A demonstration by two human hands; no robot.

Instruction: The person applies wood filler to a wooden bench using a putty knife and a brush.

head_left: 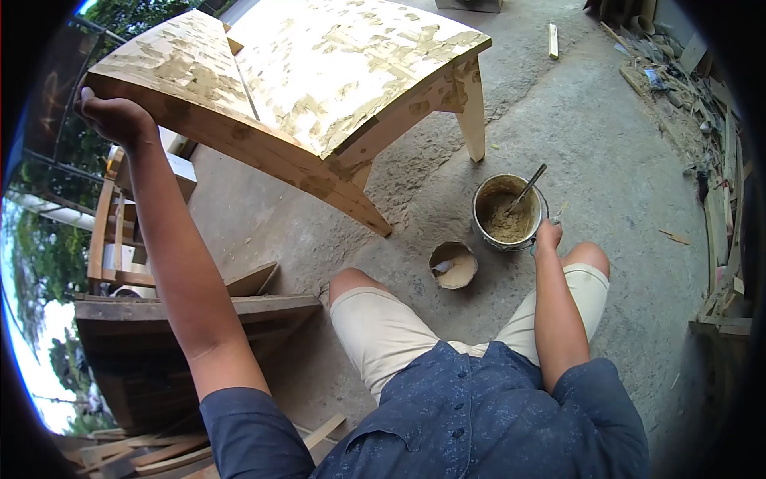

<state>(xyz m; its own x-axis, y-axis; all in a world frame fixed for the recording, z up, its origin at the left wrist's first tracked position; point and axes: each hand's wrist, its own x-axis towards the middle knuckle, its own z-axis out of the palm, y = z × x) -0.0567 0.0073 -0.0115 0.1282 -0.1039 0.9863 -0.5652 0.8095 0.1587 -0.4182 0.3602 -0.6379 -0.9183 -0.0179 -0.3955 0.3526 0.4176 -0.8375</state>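
A wooden table (pixel 275 148) with splayed legs fills the upper middle, its pale top patched with brownish smears and split by a dark gap. My left hand (pixel 120 120) is closed at its left corner, thumb showing and the other fingers partly hidden. On the concrete floor stands a metal bucket (pixel 479 209) of thick brown paste (pixel 504 227), with a tool handle (pixel 530 185) leaning out of it. My right hand (pixel 549 233) grips the bucket at its wire handle on the right side. Close by, a smaller round container (pixel 435 257) holds pale powder and a whitish scoop-like thing (pixel 443 267).
Wood scraps and debris (pixel 678 96) line the right edge. A wooden frame (pixel 106 215) and a dark wooden piece (pixel 191 311) stand at left, with loose boards (pixel 152 455) below. A short wood offcut (pixel 553 41) lies on the floor (pixel 630 239) beyond the table.
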